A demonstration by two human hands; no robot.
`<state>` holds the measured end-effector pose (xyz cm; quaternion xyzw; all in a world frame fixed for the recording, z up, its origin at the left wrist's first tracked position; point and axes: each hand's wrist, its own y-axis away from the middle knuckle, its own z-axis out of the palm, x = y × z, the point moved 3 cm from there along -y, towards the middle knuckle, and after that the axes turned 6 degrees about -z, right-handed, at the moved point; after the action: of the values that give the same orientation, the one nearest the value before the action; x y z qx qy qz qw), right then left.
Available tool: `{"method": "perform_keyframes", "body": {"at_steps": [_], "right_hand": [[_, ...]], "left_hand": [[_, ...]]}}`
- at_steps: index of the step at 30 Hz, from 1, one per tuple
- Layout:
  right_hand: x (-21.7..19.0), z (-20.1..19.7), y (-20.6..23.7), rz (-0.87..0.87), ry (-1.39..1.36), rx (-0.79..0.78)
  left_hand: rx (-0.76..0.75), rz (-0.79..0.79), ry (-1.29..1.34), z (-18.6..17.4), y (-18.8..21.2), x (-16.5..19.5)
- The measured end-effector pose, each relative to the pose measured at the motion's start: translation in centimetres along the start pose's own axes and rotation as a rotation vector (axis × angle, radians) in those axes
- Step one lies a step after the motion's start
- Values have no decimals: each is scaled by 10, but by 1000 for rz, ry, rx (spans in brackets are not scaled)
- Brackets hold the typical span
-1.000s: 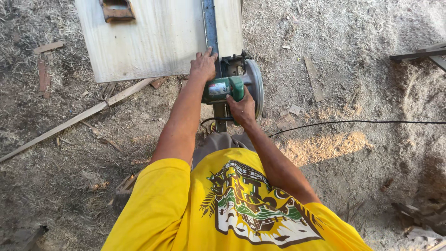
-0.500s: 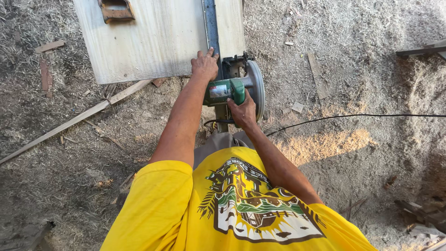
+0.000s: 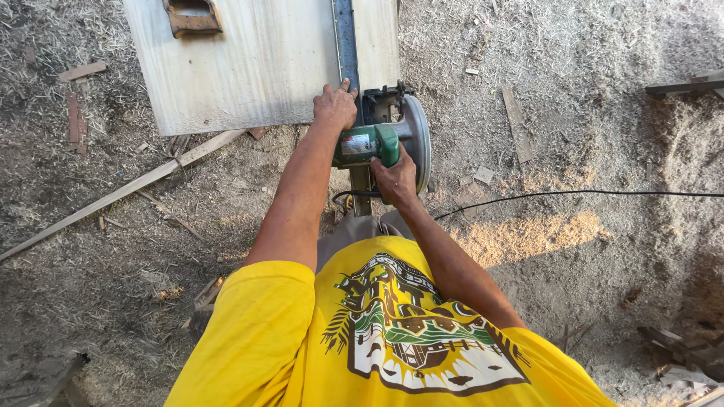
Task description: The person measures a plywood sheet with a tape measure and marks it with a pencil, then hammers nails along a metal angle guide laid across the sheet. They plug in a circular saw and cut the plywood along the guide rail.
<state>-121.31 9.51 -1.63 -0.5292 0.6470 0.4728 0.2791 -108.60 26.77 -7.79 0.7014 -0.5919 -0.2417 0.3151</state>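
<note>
1. Circular saw [image 3: 388, 139], green body with a grey blade guard, sits at the near edge of a pale plywood sheet [image 3: 249, 68] lying on the ground. It's right up against a dark straightedge [image 3: 346, 38] that runs along the sheet.
2. Right hand [image 3: 394, 177] is clenched around the saw's green handle, grip looks firm.
3. Left hand [image 3: 335, 105] is pressed flat-ish on the plywood edge just beside the straightedge, fingers touching it, not gripping anything as far as I can tell.
4. Black power cord [image 3: 573, 194] trails off across the ground toward the right.
5. Ground is sawdust everywhere, with a brighter sawdust pile [image 3: 528, 234] near the right arm.
6. A long thin wood strip [image 3: 121, 192] lies diagonally off to the left, plus small offcuts around it.
7. A rusty brown metal piece [image 3: 192, 15] rests on the far end of the sheet.
</note>
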Motion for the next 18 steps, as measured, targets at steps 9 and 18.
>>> {"method": "perform_keyframes", "body": {"at_steps": [9, 18], "right_hand": [[-2, 2, -2, -55, -42, 14], [-11, 1, -7, -84, -16, 2]], "left_hand": [[2, 11, 20, 4, -11, 0], [-19, 15, 20, 2, -14, 0]]}}
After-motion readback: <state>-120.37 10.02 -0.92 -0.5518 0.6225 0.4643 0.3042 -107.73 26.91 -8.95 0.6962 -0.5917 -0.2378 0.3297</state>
